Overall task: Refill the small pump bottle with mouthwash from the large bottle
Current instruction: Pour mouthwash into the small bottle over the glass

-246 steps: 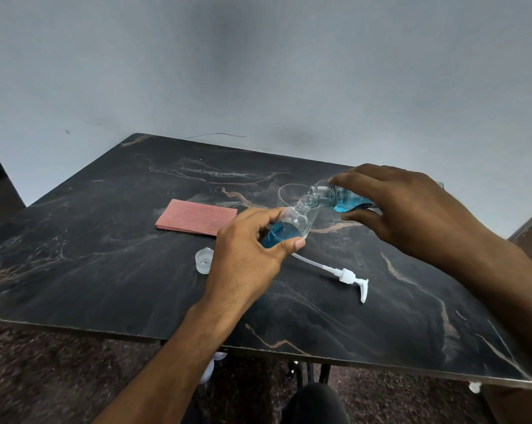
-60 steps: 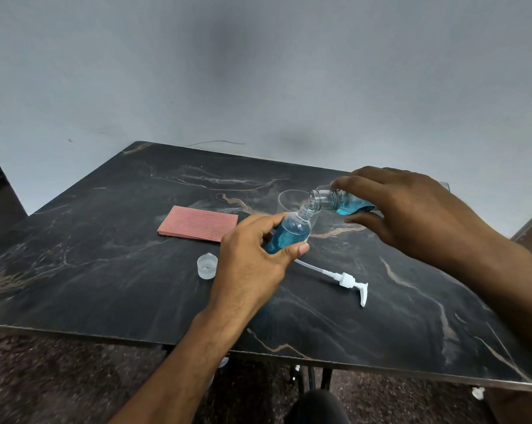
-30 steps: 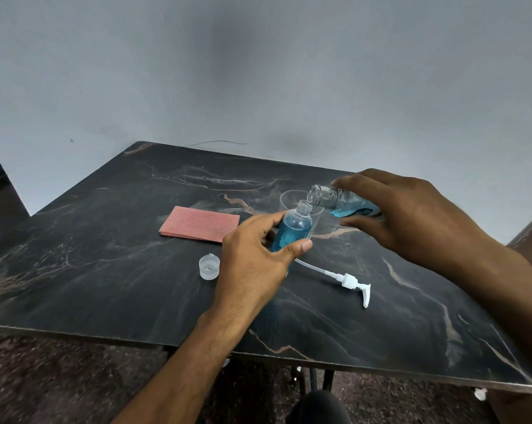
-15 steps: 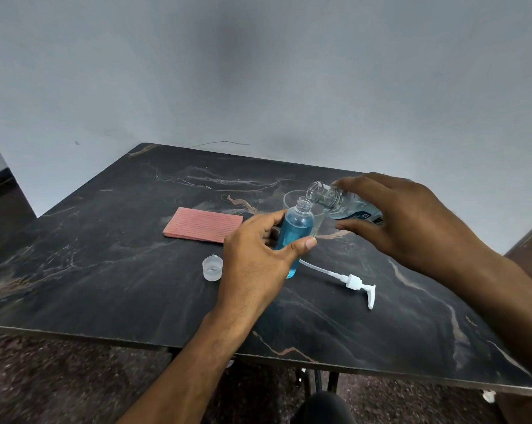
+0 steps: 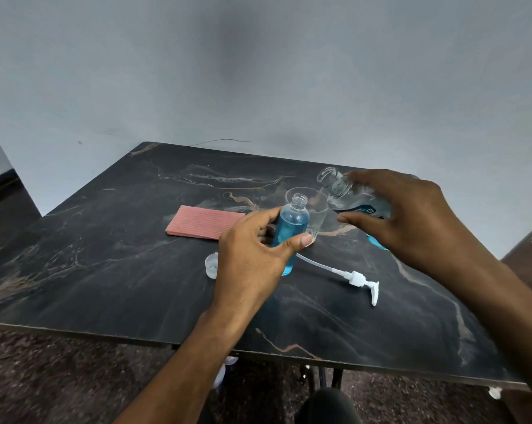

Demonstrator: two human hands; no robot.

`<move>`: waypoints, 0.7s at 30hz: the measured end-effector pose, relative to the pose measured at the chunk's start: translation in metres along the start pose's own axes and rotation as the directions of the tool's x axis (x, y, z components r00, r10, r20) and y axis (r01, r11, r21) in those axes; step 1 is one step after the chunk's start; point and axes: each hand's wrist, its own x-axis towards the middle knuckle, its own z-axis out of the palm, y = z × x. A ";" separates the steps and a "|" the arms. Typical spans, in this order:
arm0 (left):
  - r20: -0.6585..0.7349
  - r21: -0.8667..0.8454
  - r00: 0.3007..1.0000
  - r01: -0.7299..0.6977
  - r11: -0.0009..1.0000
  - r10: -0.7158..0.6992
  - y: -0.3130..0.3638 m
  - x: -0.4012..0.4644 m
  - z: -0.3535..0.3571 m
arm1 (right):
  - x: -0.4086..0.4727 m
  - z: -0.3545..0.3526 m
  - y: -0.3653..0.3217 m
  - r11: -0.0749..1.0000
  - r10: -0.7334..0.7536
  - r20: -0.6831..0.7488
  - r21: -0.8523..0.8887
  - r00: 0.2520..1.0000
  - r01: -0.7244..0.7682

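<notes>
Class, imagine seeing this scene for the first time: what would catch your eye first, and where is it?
Probably the small bottle of bright blue liquid, open-topped and upright mid-table in the left hand. Next, the tilted large bottle in the right hand just right of it, then the white pump lying nearer the front edge.

Small bottle (image 5: pixel 290 228) upright, nearly full of blue; large bottle (image 5: pixel 347 197) tilted beside it.

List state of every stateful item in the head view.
small bottle: uncapped, upright, mostly full of blue liquid, gripped by left hand
large bottle: uncapped, tilted, held by right hand
pump head: off, lying on table
clear cup: upright, looks empty
cap: off, on table
</notes>
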 end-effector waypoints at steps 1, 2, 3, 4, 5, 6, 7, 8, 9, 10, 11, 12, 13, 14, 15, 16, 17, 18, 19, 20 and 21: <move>0.000 0.000 1.000 0.002 1.000 -0.002 0.000 0.000 -0.001 | -0.001 0.001 0.000 0.999 0.036 -0.029 0.041 0.999 -0.034; 0.002 -0.001 1.000 0.004 1.000 -0.004 -0.001 0.000 -0.001 | -0.002 0.002 0.001 0.995 0.065 -0.056 0.082 0.996 -0.060; 0.006 -0.003 1.000 0.006 1.000 -0.006 -0.001 0.000 -0.002 | -0.003 0.004 0.001 0.990 0.089 -0.080 0.116 0.993 -0.079; 0.011 -0.006 1.000 0.010 1.000 -0.010 -0.002 0.000 -0.003 | -0.004 0.006 0.001 0.985 0.116 -0.100 0.143 0.988 -0.101; 0.018 -0.009 1.000 0.016 1.000 -0.016 -0.003 0.000 -0.003 | -0.006 0.009 0.001 0.977 0.148 -0.112 0.170 0.983 -0.128; 0.025 -0.012 0.999 0.025 1.000 -0.024 -0.004 0.000 -0.003 | -0.008 0.012 0.002 0.966 0.184 -0.112 0.202 0.977 -0.159; 0.032 -0.017 0.999 0.038 0.999 -0.037 -0.005 0.000 -0.003 | -0.010 0.016 0.002 0.951 0.223 -0.101 0.242 0.970 -0.194; 0.040 -0.027 0.998 0.055 0.998 -0.053 -0.006 0.000 -0.004 | -0.013 0.020 0.002 0.932 0.261 -0.089 0.284 0.961 -0.227; 0.048 -0.041 0.996 0.075 0.996 -0.073 -0.008 0.000 -0.004 | -0.015 0.024 0.003 0.909 0.297 -0.082 0.330 0.951 -0.256; 0.056 -0.053 0.994 0.094 0.994 -0.091 -0.009 0.000 -0.005 | -0.017 0.028 0.003 0.880 0.331 -0.075 0.385 0.941 -0.279; 0.062 -0.063 0.993 0.109 0.992 -0.105 -0.011 -0.001 -0.006 | -0.019 0.033 0.003 0.842 0.360 -0.062 0.451 0.931 -0.295; 0.068 -0.068 0.991 0.119 0.990 -0.115 -0.013 -0.001 -0.007 | -0.022 0.037 0.003 0.799 0.383 -0.041 0.517 0.923 -0.308; 0.072 -0.072 0.990 0.128 0.989 -0.123 -0.015 -0.002 -0.008 | -0.024 0.042 0.003 0.756 0.400 -0.022 0.574 0.916 -0.316; 0.074 -0.075 0.989 0.137 0.988 -0.132 -0.016 -0.002 -0.009 | -0.027 0.047 0.003 0.717 0.413 -0.009 0.619 0.911 -0.319; 0.075 -0.075 0.987 0.145 0.987 -0.140 -0.018 -0.003 -0.011 | -0.030 0.052 0.002 0.680 0.428 -0.001 0.659 0.904 -0.321; 0.076 -0.071 0.987 0.150 0.986 -0.145 -0.019 -0.004 -0.012 | -0.032 0.056 0.000 0.646 0.442 0.004 0.693 0.897 -0.322; 0.077 -0.065 0.986 0.153 0.986 -0.148 -0.021 -0.005 -0.014 | -0.034 0.060 -0.002 0.618 0.452 0.011 0.717 0.892 -0.322; 0.077 -0.058 0.986 0.155 0.986 -0.151 -0.022 -0.006 -0.015 | -0.036 0.063 -0.004 0.597 0.451 0.018 0.737 0.893 -0.317; 0.075 -0.057 0.985 0.158 0.986 -0.154 -0.024 -0.007 -0.017 | -0.038 0.065 -0.006 0.576 0.439 0.026 0.758 0.898 -0.304; 0.073 -0.057 0.985 0.161 0.985 -0.156 -0.025 -0.008 -0.018 | -0.039 0.067 -0.008 0.556 0.426 0.032 0.779 0.904 -0.289; 0.071 -0.056 0.985 0.161 0.985 -0.157 -0.026 -0.009 -0.019 | -0.040 0.068 -0.010 0.541 0.418 0.033 0.794 0.908 -0.278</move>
